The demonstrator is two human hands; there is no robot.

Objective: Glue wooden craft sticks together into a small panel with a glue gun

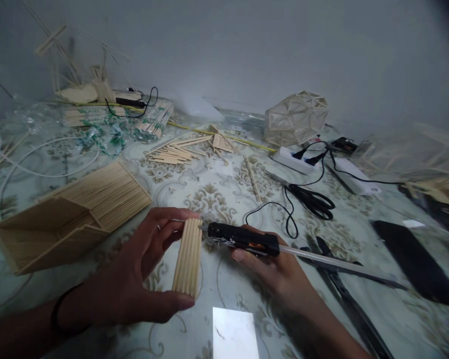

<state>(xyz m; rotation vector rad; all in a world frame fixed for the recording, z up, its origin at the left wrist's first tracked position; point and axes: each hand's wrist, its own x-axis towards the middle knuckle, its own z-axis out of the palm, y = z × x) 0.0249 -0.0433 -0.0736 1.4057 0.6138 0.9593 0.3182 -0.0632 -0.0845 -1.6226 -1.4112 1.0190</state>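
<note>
My left hand [145, 274] grips a small panel of wooden sticks [187, 259] laid side by side, thumb at its lower end and fingers at its upper end. In my right hand [277, 271] is a black hot glue gun [243, 237], a clear glue stick [329, 259] jutting from its back. The gun's nozzle meets the panel's upper right edge, or comes very close to it. To the left of my left hand lies a boat-like box of wooden sticks [112, 194]. Black scissors [310, 197] rest beyond my right hand.
Loose sticks [175, 151] and bagged sticks [155, 119] lie farther back. A white power strip [295, 159] with plugs and black cords stands near a stick polyhedron [297, 117]. On the right are a black phone-like slab [419, 259] and a dark bladed tool [344, 294].
</note>
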